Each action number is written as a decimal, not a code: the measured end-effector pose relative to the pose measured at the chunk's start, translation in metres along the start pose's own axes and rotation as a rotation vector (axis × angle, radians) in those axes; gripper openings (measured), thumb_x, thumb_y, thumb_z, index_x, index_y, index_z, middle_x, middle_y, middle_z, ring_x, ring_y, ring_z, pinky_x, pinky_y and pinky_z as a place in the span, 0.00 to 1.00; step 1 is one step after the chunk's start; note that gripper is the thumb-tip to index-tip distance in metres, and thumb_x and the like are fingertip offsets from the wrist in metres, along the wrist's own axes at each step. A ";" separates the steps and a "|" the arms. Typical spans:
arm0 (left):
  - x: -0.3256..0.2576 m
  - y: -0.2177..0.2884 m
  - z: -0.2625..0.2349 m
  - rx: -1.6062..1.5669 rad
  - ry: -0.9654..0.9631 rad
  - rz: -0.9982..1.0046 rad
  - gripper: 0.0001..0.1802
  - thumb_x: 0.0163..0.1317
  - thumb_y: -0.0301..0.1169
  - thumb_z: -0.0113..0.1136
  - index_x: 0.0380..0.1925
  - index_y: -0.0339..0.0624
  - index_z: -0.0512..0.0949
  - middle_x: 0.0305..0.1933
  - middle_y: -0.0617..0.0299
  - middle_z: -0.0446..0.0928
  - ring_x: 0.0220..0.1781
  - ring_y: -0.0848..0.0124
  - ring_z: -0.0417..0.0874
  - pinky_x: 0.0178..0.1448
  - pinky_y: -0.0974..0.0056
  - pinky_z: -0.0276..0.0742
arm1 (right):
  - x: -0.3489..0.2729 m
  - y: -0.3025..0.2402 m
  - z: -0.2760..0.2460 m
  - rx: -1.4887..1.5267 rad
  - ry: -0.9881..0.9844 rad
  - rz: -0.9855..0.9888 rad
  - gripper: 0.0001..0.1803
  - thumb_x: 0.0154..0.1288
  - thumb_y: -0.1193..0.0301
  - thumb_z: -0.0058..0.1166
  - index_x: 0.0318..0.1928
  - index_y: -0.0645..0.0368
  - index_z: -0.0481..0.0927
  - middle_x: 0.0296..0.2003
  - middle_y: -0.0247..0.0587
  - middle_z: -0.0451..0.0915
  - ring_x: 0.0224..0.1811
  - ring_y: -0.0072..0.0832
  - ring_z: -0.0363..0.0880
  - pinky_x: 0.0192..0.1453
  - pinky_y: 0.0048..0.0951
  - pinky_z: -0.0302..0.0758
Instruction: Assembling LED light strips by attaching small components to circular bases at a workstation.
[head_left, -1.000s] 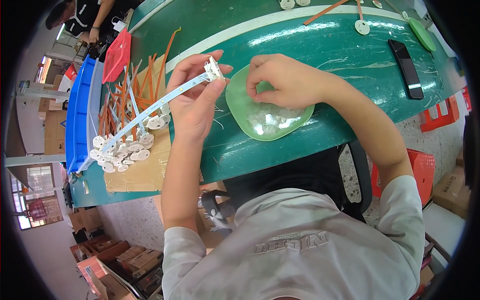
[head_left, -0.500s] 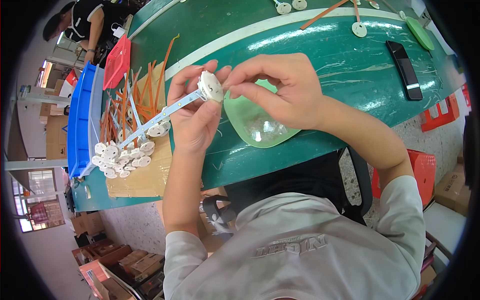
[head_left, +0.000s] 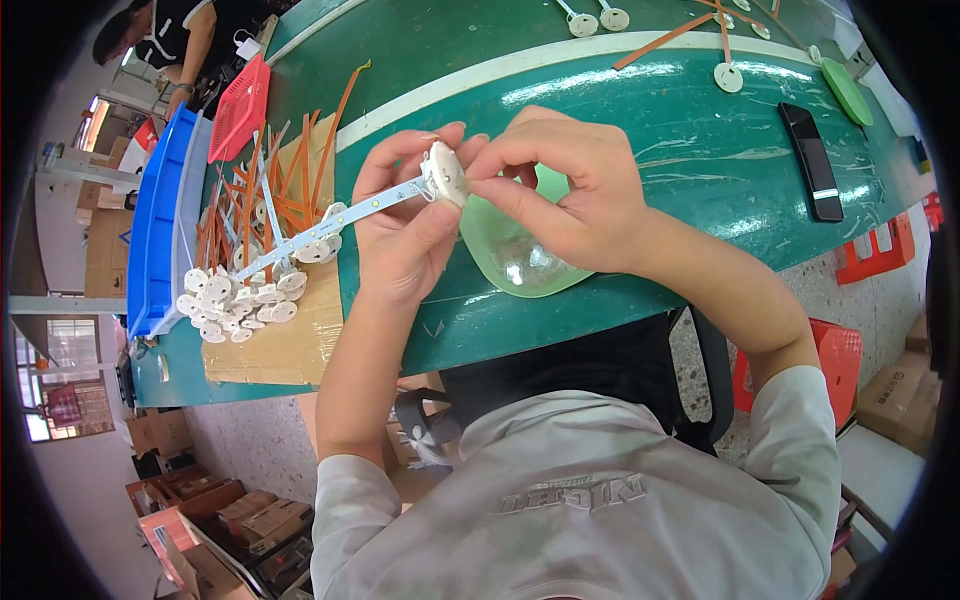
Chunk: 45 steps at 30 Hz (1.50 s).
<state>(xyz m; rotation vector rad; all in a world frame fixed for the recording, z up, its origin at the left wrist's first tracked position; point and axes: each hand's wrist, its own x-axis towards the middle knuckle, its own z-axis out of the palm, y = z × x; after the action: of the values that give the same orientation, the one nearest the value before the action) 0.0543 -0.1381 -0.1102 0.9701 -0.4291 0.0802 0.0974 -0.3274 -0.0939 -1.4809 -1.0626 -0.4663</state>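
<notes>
Above the green desk, the left hand pinches a long white plastic strip while right-hand fingers clamp a small round white disc at its tip, apparently pressing it on.

Bare green table lies open rightward up to the black phone; strip pile crowds the left.

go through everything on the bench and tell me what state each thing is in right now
left hand: shut on white strip
right hand: pinching round white disc
round white disc: held at strip's end
white strip: lifted, slanting
green dish: lying flat, partly hidden
black phone: flat, screen dark
pile of white discs: loose on cardboard
</notes>
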 end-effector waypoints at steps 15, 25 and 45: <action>0.002 0.000 -0.001 0.007 -0.029 0.012 0.31 0.55 0.21 0.72 0.59 0.37 0.70 0.63 0.44 0.75 0.64 0.50 0.78 0.70 0.47 0.72 | 0.003 0.005 -0.002 -0.209 0.027 -0.307 0.11 0.50 0.83 0.67 0.36 0.63 0.84 0.29 0.44 0.84 0.26 0.36 0.82 0.30 0.29 0.78; 0.001 -0.001 0.000 -0.017 -0.045 0.002 0.31 0.55 0.21 0.72 0.59 0.37 0.71 0.62 0.45 0.75 0.63 0.50 0.79 0.69 0.47 0.73 | -0.001 0.005 0.000 -0.202 0.087 -0.299 0.10 0.51 0.83 0.67 0.36 0.64 0.84 0.30 0.45 0.86 0.28 0.37 0.85 0.32 0.28 0.81; -0.005 -0.012 0.001 -0.058 0.065 -0.046 0.27 0.57 0.19 0.70 0.58 0.36 0.74 0.62 0.44 0.76 0.66 0.58 0.77 0.69 0.53 0.75 | -0.009 0.002 0.012 -0.176 0.141 -0.155 0.10 0.49 0.84 0.64 0.34 0.63 0.83 0.29 0.44 0.85 0.27 0.37 0.84 0.31 0.29 0.79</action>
<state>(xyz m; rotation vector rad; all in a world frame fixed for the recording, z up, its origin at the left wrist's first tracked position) 0.0525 -0.1457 -0.1211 0.9170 -0.3477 0.0570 0.0914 -0.3196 -0.1053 -1.4997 -1.0496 -0.7798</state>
